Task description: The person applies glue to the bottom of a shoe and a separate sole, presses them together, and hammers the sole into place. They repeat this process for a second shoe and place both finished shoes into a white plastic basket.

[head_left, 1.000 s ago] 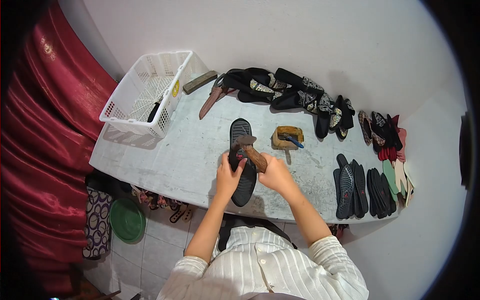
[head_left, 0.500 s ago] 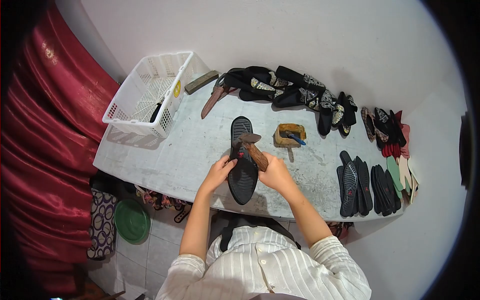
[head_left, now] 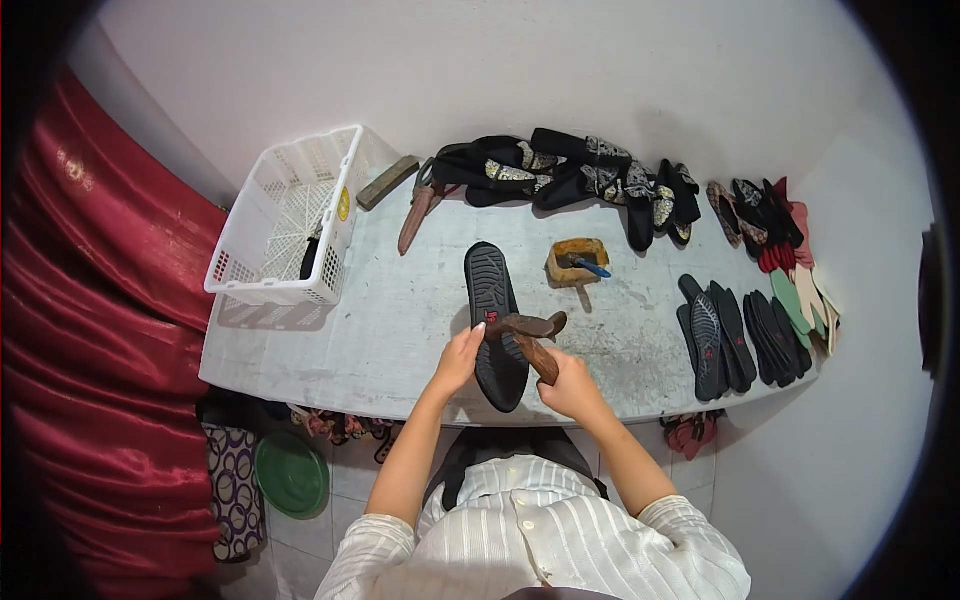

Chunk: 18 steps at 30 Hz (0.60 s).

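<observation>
Where red curtain [head_left: 90,330] hangs, grey worktable [head_left: 380,310] meets white walls [head_left: 500,60].

1. The sole [head_left: 495,325] at the table's centre is black, with a ridged tread and a small red mark.
2. The hammer [head_left: 530,335] has a brown wooden handle and a dark head.
3. The table [head_left: 380,310] is pale grey and scuffed.
4. At 10 o'clock, the basket [head_left: 290,215] is white with a yellow sticker.
5. At 12 o'clock, the sandals [head_left: 560,175] are black with patterned grey straps.
6. At 9 o'clock, the curtain [head_left: 100,330] is shiny red.
7. At 7 o'clock, the basin [head_left: 290,473] is green.
</observation>
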Each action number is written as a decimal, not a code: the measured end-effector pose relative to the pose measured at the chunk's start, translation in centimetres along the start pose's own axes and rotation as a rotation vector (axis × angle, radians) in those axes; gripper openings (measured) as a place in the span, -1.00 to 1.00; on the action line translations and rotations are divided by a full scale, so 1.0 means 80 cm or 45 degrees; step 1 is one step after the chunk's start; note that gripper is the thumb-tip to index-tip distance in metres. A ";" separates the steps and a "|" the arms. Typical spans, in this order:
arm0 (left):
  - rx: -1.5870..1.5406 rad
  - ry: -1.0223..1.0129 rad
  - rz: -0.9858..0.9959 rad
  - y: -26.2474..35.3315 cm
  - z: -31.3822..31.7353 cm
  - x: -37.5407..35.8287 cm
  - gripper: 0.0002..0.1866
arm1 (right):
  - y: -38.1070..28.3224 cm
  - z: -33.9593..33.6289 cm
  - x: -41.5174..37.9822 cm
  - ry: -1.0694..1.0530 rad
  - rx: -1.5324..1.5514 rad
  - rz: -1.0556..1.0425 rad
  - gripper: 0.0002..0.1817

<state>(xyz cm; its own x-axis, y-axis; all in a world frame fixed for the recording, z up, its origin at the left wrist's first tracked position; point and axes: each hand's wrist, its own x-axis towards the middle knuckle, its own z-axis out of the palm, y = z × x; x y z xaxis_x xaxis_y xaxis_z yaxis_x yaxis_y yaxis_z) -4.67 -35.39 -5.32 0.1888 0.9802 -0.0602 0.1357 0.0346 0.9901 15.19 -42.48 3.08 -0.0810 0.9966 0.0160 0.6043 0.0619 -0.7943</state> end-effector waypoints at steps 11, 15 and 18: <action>-0.117 -0.150 -0.031 -0.002 -0.003 0.008 -0.39 | -0.008 0.034 -0.054 0.172 -0.255 0.057 -0.64; -0.119 -0.110 0.073 0.008 -0.001 0.008 -0.39 | -0.015 0.035 -0.069 0.213 -0.095 0.019 -0.66; -0.219 -0.190 -0.112 0.023 -0.005 0.001 -0.40 | -0.011 0.045 -0.076 0.188 -0.168 0.060 -0.65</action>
<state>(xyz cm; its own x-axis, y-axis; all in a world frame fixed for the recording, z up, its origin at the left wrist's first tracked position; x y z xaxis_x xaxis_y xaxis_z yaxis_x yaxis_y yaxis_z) -4.81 -35.18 -3.47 0.3272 0.9325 -0.1528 -0.0073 0.1642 0.9864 12.25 -48.77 1.50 0.0613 0.9951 0.0770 0.7042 0.0116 -0.7099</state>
